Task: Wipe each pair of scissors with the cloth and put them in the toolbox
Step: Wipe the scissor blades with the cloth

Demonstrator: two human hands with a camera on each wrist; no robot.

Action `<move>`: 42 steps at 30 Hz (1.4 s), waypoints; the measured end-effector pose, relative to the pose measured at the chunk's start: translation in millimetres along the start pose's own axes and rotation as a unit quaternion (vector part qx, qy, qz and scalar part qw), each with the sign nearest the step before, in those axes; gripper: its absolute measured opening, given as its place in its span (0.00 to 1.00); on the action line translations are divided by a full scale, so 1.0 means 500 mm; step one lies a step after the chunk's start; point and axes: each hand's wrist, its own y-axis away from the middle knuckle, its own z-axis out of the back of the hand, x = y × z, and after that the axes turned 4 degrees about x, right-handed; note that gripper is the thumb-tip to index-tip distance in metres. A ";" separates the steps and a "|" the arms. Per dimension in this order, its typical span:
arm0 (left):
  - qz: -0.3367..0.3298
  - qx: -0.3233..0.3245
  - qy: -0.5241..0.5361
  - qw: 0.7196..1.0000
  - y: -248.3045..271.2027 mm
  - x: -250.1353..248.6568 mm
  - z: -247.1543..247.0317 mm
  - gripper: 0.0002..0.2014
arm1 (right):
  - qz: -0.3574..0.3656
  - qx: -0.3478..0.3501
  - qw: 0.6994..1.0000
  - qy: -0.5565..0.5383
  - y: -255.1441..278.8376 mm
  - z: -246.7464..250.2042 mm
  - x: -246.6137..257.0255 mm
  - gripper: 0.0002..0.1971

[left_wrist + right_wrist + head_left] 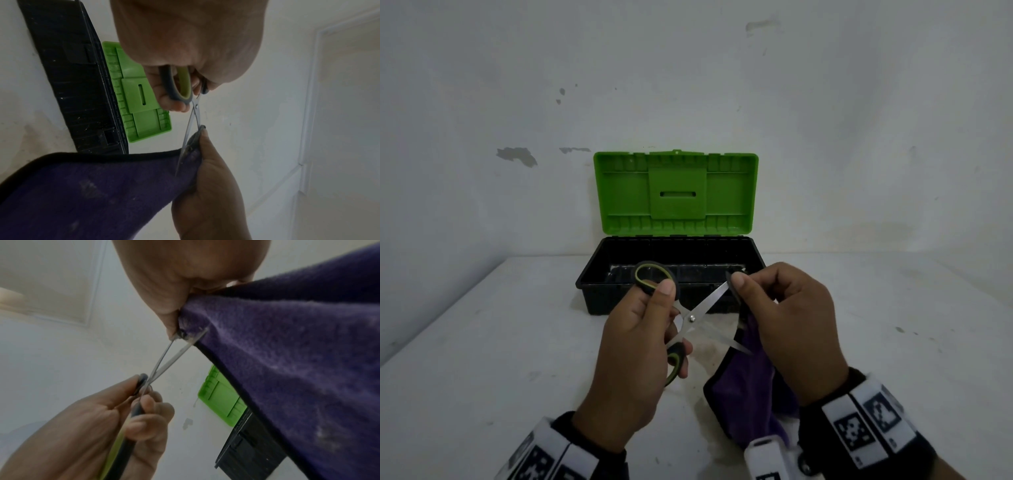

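- The wiping step is in hand: the left hand (633,346) grips the scissors (690,317) by the handles, fingers curled round them, and holds them up above the tabletop (482,359), in front of the toolbox (599,298).
- The right hand (787,318) pinches a fold of the cloth (750,387) round the tip of the upper blade; the rest of the cloth hangs down to the tabletop near its front edge.
- Next, I judge, the pinch must slide along that blade, then take the other blade, with fingers kept off the cutting edges.
- The scissors are spread open in a cross, with plain steel blades and dark handles lined in yellow-green.
- The toolbox sits at the back edge of the tabletop against the wall, its green lid upright, its black tray open; I cannot tell what lies inside.
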 end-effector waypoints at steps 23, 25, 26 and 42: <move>-0.262 -0.020 -0.318 0.911 -0.006 0.041 0.027 0.15 | -0.021 0.082 0.996 0.017 0.003 -0.008 0.005 0.10; -0.286 -0.010 -0.341 0.895 -0.003 0.046 0.024 0.14 | -0.016 0.093 0.995 0.009 0.024 -0.034 0.009 0.10; -0.292 -0.006 -0.352 0.889 -0.001 0.049 0.024 0.14 | -0.012 0.096 0.995 0.009 0.033 -0.046 0.009 0.10; -0.347 -0.004 -0.349 0.870 -0.010 0.063 0.042 0.10 | 0.015 0.063 0.996 0.062 0.037 -0.068 -0.001 0.12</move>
